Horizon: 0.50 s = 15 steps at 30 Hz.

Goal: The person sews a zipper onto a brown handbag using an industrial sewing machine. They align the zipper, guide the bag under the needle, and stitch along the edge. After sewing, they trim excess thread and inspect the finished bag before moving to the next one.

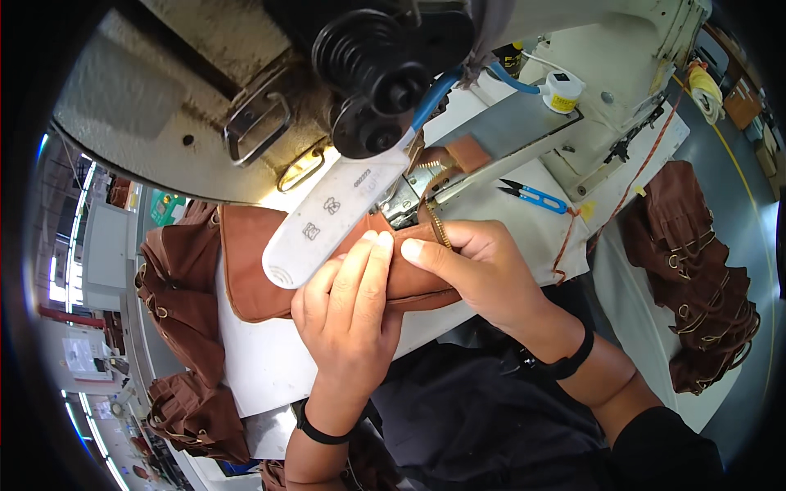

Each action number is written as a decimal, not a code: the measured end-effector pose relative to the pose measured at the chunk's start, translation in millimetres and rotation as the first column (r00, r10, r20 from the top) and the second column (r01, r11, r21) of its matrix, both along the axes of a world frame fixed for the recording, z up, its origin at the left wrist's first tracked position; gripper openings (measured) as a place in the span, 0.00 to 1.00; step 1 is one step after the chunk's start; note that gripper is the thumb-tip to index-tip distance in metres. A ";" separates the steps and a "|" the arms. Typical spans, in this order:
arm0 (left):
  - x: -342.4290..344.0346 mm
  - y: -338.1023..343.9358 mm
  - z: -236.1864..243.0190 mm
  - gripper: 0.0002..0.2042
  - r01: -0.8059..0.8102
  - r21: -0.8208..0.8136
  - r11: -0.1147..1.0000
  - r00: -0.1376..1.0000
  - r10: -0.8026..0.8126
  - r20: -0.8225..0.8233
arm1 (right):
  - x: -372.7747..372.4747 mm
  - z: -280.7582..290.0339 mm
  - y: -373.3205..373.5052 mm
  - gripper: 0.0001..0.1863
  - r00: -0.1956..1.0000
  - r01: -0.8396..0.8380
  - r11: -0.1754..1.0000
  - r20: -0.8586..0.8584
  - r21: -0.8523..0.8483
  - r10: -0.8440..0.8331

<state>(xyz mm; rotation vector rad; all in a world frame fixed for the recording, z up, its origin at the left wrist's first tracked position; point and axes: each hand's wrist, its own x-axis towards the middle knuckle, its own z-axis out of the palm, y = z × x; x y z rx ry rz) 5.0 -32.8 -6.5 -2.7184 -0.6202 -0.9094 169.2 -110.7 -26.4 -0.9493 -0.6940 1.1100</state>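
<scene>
A brown leather bag piece [254,262] lies on the sewing machine bed, its edge under the needle area [401,204]. My left hand [352,299] rests on it with the fingers stretched out and pressing the leather down. With thumb and fingers my right hand [471,266] pinches the edge of the piece, where a zipper [440,225] with metal teeth runs up towards the machine. A brown tab [467,153] sits at the zipper's far end. Above my left hand hangs the machine's long white lever [336,213], which hides part of the leather.
Blue-handled thread snips [536,196] lie right of the machine bed, tied to an orange cord [565,245]. Brown leather bags are piled at the left [184,286] and right [692,278]. A small white bottle [562,90] stands at the back. The machine head [188,90] overhangs the work.
</scene>
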 end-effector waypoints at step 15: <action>0.3 8.1 -4.4 0.28 -0.009 0.028 1.000 1.000 0.009 -0.002 | -7.5 -2.7 19.4 0.21 0.973 0.210 0.978 0.105 -0.019 -0.207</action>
